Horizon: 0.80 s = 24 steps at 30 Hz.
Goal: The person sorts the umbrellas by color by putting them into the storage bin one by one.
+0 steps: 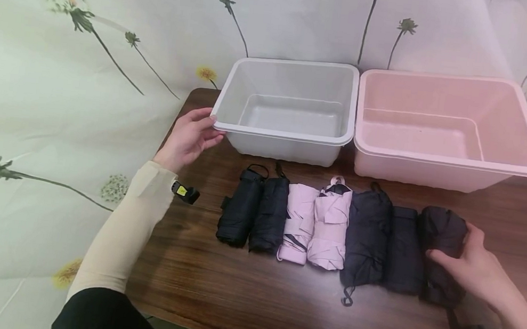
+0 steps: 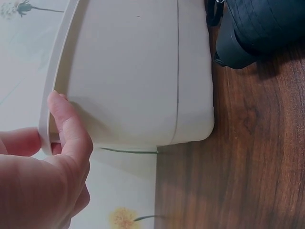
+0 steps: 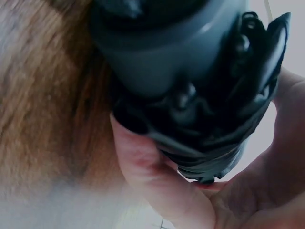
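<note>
My left hand (image 1: 191, 138) pinches the front left corner of the light grey bin's rim (image 1: 281, 133); the left wrist view shows the thumb and fingers on either side of that rim (image 2: 46, 102). My right hand (image 1: 484, 268) grips a folded black umbrella (image 1: 444, 232), the rightmost of a row on the table. In the right wrist view its dark end (image 3: 157, 62) fills the top, with fingers (image 3: 147, 167) curled around the body. Beside it lie two more black umbrellas, one slim (image 1: 404, 249) and one wider (image 1: 367, 234).
Further left lie two pale pink umbrellas (image 1: 329, 230) (image 1: 298, 216) and two black ones (image 1: 269, 213) (image 1: 241, 208). A pink bin (image 1: 436, 172) stands right of the grey one. Behind is a flower-printed curtain (image 1: 298, 18); the wooden table (image 1: 250, 292) has its left edge near my left arm.
</note>
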### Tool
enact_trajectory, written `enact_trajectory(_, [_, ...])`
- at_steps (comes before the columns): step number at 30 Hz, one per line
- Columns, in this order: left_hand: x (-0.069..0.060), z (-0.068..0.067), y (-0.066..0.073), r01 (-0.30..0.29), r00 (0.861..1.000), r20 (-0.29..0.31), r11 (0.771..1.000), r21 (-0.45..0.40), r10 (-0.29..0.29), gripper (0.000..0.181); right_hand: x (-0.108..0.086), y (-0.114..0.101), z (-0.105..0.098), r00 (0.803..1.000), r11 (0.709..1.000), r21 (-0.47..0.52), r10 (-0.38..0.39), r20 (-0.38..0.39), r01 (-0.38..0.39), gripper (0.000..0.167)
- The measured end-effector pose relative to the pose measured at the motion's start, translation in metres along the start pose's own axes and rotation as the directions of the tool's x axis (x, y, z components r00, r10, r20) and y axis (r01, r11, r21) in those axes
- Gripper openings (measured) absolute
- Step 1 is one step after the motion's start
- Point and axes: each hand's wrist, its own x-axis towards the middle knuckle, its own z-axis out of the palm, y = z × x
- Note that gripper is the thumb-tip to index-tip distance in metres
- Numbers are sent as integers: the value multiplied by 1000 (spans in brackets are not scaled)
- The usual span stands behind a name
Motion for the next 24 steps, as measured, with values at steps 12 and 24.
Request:
enact_trajectory(12, [-3,-1,1,7,1000,-6,1000,3,-7,39,-4,-5,0,990,998,34,-53,-130,58,101])
enact_trajectory(24, [-2,0,0,14,1000,8,999,-31,-14,40,-7,-5,-17,991,979,202,-13,-131,39,91])
